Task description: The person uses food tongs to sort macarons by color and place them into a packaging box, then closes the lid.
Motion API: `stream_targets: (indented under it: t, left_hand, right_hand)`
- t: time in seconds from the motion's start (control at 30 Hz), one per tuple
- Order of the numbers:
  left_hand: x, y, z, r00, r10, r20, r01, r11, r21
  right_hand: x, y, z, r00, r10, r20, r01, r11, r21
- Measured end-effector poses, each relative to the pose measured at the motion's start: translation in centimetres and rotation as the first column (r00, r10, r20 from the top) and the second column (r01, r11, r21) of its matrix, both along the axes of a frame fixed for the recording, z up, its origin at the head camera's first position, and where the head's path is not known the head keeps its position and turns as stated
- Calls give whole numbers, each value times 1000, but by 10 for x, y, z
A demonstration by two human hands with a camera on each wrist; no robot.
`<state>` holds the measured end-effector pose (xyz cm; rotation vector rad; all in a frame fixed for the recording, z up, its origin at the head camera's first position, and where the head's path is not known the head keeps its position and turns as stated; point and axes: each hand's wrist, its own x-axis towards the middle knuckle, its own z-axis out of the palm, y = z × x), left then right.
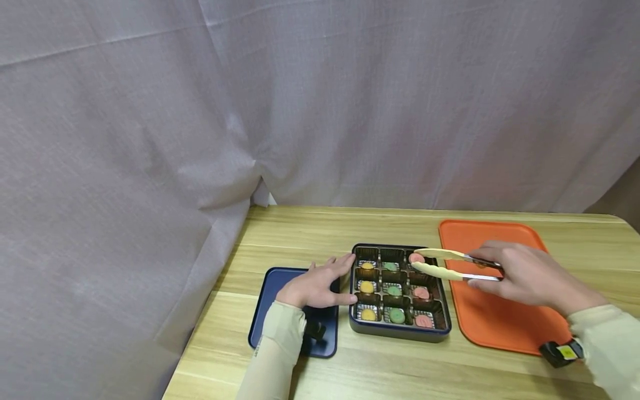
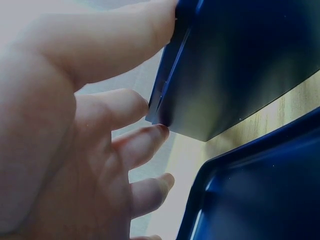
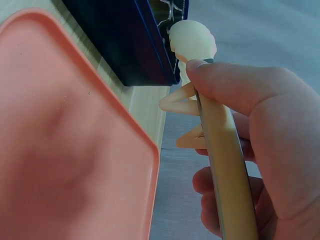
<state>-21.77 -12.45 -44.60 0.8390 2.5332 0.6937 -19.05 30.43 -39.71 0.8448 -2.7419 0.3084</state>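
A dark blue box (image 1: 400, 330) holds a divided insert with yellow, green and pink macarons in its compartments. My left hand (image 1: 317, 286) rests against the box's left side, fingers spread and thumb near the front; the left wrist view shows thumb and fingertips at its edge. My right hand (image 1: 532, 272) grips a pair of tongs (image 1: 442, 254) with metal handles and cream-coloured scalloped tips. Those tips are around a pink macaron (image 1: 416, 258) at the back right compartment. Whether the macaron touches the compartment floor I cannot tell. In the right wrist view, the tongs (image 3: 227, 170) hide the macaron.
A dark blue lid (image 1: 272, 283) lies left of the box, partly under my left forearm. To the right is an orange tray (image 1: 500, 328), partly beneath my right hand. Both lie on a wooden table (image 1: 380, 372). A grey curtain (image 1: 350, 111) hangs behind and at left.
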Motion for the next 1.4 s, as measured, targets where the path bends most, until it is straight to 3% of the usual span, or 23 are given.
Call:
stream_targets:
  t: [0.9, 1.4]
  left_hand:
    - [-1, 0, -2, 1000, 2, -7, -2, 1000, -3]
    - [-1, 1, -2, 1000, 5, -6, -5, 1000, -3]
  right_hand:
    - [1, 2, 0, 1000, 4, -26, -5, 1000, -9]
    - [9, 29, -1, 997, -59, -53, 59, 998, -2]
